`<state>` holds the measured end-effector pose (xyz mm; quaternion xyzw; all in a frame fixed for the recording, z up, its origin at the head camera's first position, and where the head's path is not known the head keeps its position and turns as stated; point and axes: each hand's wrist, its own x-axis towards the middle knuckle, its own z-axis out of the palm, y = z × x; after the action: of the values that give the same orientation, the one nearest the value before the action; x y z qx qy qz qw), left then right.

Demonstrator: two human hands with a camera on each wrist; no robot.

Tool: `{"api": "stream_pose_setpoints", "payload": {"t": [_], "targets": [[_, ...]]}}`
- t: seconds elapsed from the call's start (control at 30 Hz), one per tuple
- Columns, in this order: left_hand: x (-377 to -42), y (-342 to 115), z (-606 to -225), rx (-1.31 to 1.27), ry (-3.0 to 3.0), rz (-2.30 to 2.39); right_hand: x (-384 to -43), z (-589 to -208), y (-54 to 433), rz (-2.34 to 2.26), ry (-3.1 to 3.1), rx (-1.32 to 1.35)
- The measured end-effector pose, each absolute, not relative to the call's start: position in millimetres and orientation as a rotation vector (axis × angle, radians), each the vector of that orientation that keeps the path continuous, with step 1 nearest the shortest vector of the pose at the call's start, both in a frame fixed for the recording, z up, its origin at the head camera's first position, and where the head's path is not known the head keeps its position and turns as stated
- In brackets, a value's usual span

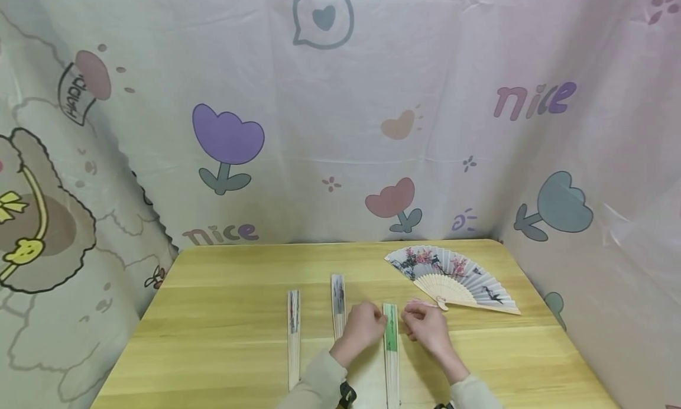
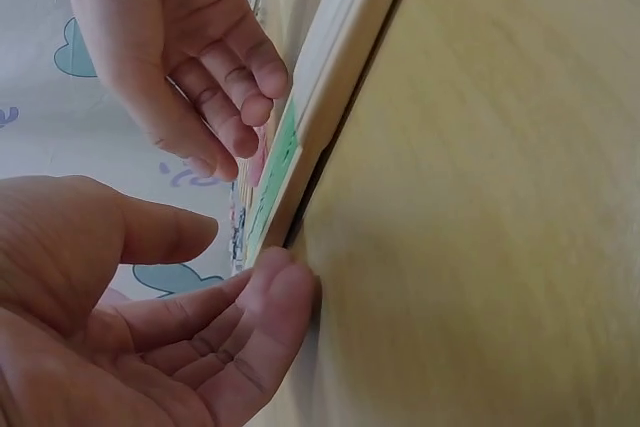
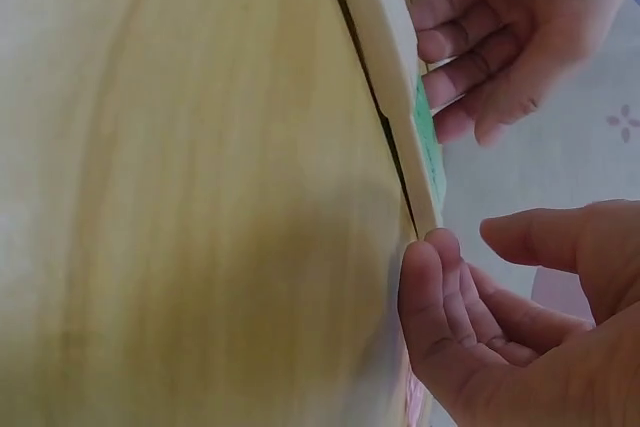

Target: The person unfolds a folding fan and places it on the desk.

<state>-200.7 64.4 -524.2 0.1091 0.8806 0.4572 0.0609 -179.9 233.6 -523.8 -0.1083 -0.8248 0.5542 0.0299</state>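
A folded hand fan with a green section (image 1: 391,332) lies on the table between my two hands. My left hand (image 1: 363,327) is at its left side, fingers loosely bent and thumb apart. On the other side is my right hand (image 1: 428,329), its fingers bent in the same way. In the left wrist view, the left fingertips are close by the end of the green fan (image 2: 280,172); whether they touch it I cannot tell. The right wrist view has the right fingertips near the end of the fan (image 3: 425,137), with the thumb held away.
Two more folded fans lie to the left, a grey-patterned one (image 1: 338,296) and one with a dark pattern (image 1: 294,338). An open fan with painted blossoms (image 1: 452,273) spreads at the back right, a pink tassel (image 1: 420,302) near its pivot. Printed cloth (image 1: 330,137) hangs behind the wooden table (image 1: 223,320).
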Motion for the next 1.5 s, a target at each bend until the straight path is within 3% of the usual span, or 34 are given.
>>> {"api": "stream_pose_setpoints", "payload": {"t": [0.6,1.1,1.5], "targets": [[-200,66,-536,0.362,2.722,1.427,-176,-533,223,1.352,-2.721,-0.141],[-199,65,-535,0.178,2.283,1.858,-176,-526,217,1.727,-2.569,-0.225],[-201,45,-512,0.200,2.096,1.974,-183,-507,208,1.778,-2.477,-0.157]]}}
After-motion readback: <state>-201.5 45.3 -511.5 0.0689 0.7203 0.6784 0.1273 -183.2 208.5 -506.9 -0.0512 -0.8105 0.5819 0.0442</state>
